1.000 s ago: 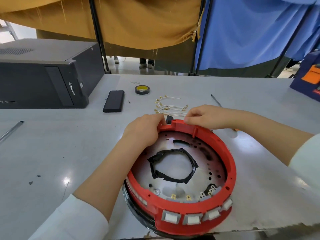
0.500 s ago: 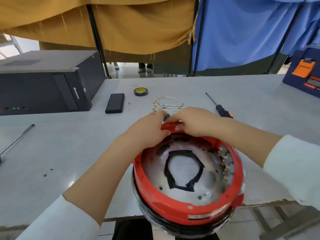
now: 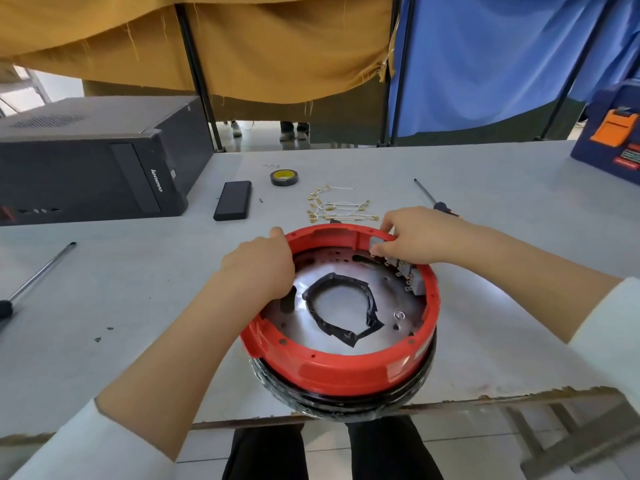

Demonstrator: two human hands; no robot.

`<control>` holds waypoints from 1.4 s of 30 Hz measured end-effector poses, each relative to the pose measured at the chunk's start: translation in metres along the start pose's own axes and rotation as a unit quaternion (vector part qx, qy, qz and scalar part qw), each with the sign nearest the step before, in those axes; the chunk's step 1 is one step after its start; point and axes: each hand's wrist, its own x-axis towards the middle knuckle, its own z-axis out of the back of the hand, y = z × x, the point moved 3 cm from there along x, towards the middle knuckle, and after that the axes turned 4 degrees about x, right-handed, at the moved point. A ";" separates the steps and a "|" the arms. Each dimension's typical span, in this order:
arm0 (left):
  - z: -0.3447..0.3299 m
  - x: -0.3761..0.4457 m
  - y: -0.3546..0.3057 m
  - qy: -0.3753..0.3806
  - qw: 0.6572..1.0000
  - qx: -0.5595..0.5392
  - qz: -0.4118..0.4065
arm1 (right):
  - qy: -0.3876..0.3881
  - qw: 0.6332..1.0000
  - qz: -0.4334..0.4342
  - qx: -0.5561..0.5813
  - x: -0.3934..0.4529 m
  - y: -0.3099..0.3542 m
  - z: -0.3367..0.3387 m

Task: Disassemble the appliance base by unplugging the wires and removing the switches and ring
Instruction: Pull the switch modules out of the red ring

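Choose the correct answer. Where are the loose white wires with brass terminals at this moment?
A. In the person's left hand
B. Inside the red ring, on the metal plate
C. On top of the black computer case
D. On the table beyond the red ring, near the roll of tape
D: the wires lie on the table just past the far rim of the red ring, a little in front of the roll of tape.

1. A workshop or training station: a worn grey bench carries a screwdriver, tape roll and a desktop computer case.
2. Fabric curtains on black frames partition the booth.
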 end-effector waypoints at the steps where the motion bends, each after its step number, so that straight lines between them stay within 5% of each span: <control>1: 0.001 0.000 -0.001 -0.004 1.000 -0.014 -0.025 | 0.007 1.000 0.000 0.015 0.000 0.001 -0.001; 6: 0.014 0.006 -0.018 -0.090 0.976 -0.039 -0.195 | -0.008 1.000 0.014 -0.013 0.001 0.005 -0.010; 12: 0.018 0.020 -0.043 -0.100 0.961 -0.054 -0.254 | -0.051 0.992 0.098 0.066 0.009 0.014 -0.023; 19: 0.007 0.036 -0.045 -0.053 0.953 -0.142 -0.261 | -0.039 0.975 0.175 0.129 0.026 0.022 -0.027; 25: -0.008 0.035 -0.043 -0.137 0.951 -0.073 -0.267 | -0.095 0.977 0.175 0.082 0.019 0.016 -0.033; 42: -0.007 0.046 -0.043 -0.148 0.968 -0.056 -0.197 | -0.103 0.979 0.177 0.020 0.024 0.024 -0.033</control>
